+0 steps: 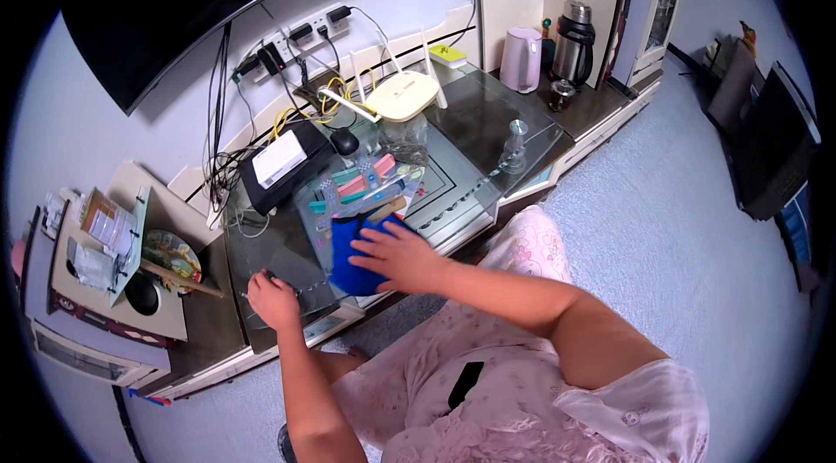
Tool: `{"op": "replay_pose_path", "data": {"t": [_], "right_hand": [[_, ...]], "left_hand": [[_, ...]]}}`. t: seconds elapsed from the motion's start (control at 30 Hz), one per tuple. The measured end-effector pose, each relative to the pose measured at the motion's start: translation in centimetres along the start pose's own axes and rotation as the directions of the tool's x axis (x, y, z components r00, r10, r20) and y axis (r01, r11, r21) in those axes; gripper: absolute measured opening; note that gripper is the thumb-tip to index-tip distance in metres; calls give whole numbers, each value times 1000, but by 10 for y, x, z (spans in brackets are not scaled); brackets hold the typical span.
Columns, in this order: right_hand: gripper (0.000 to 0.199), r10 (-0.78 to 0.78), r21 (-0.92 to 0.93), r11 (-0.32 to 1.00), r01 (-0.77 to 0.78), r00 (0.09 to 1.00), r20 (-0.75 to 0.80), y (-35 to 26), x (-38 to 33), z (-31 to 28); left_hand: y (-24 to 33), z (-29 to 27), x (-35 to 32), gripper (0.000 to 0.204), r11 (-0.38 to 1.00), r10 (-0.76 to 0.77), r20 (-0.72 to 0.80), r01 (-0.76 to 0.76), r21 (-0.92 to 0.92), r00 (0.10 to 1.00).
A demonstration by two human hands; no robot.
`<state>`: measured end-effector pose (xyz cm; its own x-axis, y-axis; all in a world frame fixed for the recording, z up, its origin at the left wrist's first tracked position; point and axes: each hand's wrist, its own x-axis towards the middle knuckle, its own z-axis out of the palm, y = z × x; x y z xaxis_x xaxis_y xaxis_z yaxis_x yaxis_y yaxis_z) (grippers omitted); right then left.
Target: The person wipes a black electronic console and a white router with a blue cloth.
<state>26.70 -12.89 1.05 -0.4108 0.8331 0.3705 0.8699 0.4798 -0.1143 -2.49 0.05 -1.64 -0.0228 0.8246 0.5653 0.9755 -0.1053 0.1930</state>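
Note:
A bright blue cloth point(347, 275) lies at the front edge of the glass-topped cabinet point(453, 171). My right hand point(399, 257) rests on it with fingers spread, palm down. To the left, my left hand point(273, 299) is closed near the glass's front edge; a small dark bit shows at its fingertips, too small to make out. Just beyond the cloth is a cluster of pink and teal strips point(378, 168) and clear plastic packets point(331, 195). Part of the cloth is hidden under my right hand.
A white router point(402, 97) with raised antennas, a black box point(277, 180), a black mouse point(345, 141) and tangled cables stand behind. A glass candlestick-like piece point(516, 148), pink kettle point(521, 60) and steel flask point(573, 43) are to the right. Left stands an open-shelved unit point(165, 310).

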Motion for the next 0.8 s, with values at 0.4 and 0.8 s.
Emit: {"op": "replay_pose_path", "data": {"t": [0.4,0.8], "right_hand": [[48,496,-403,745,-531,846,-197,219,-157,-87],[65,410,-374,826,-421,905,-115,100,-98,-44]], "left_hand": [[9,-2,2,32,998,-3,26,2,60,1000],[20,-12,4,26,998,5,-19,-4,65,1000]]}}
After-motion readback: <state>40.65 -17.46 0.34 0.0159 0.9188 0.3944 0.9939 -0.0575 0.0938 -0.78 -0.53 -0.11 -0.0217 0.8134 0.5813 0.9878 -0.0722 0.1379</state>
